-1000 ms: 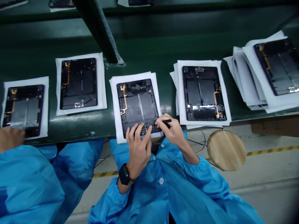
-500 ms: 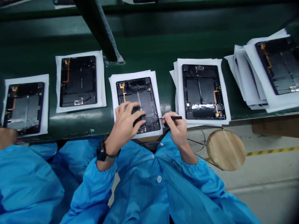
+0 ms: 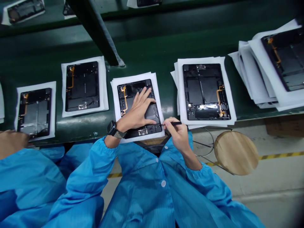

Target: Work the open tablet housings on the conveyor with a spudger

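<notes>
Green bench [image 3: 80, 129] under tablet [image 3: 152, 110], its markings [image 3: 142, 131] seemingly illegible.

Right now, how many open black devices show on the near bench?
5 devices: far left, left of centre, centre under the left hand, right of centre, far right. More may hide between sheets.

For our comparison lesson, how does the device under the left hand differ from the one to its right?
The centre device has its orange strip at left and circuit board at the near edge; the neighbouring device has them at right and far edge. The left hand partly covers the centre device; no hand lies on the neighbouring device. Both are black, opened up, and lie on white sheets.
</notes>
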`<state>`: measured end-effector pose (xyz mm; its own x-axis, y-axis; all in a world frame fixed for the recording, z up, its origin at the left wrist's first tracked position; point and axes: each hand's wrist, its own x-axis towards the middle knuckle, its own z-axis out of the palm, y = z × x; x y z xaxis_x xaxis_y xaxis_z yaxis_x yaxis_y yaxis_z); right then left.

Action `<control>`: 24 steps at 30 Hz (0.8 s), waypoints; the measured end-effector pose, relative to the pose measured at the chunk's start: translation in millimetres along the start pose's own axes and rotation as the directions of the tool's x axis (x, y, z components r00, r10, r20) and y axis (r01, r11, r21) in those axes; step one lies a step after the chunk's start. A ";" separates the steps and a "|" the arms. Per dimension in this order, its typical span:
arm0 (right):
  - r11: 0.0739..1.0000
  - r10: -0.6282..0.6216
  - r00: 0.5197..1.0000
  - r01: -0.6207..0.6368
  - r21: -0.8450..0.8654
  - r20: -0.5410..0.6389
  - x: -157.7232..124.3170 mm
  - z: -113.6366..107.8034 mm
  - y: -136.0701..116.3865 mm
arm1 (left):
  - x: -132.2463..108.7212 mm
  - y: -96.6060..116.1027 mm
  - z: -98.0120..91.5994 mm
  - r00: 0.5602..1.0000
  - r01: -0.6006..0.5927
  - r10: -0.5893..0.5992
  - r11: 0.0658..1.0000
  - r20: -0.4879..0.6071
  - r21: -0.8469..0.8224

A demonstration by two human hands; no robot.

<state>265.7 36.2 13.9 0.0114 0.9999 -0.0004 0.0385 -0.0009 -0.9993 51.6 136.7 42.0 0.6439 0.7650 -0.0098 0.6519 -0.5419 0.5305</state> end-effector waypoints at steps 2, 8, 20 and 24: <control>1.000 -0.005 0.999 0.006 -0.008 0.035 0.0 0.5 1.1 | 3.2 -1.3 0.6 1.000 -0.003 0.003 1.000 -0.006 0.004; 0.998 -0.052 0.996 0.055 -0.044 0.066 2.1 2.7 2.6 | 10.6 -8.9 -0.8 0.999 -0.030 0.031 0.999 0.019 -0.029; 0.979 -0.133 0.986 0.147 -0.143 0.102 7.2 10.9 0.3 | 18.3 -13.9 4.8 0.998 -0.034 0.036 0.999 0.050 -0.042; 0.973 -0.126 0.984 0.147 -0.176 0.126 9.6 11.2 -1.9 | 17.1 -15.4 7.2 0.999 -0.039 0.040 0.998 0.025 -0.050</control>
<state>254.5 45.9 15.4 -0.1196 0.9855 0.1204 0.2150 0.1441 -0.9659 55.5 155.6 27.6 0.6795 0.7337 -0.0099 0.6057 -0.5532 0.5720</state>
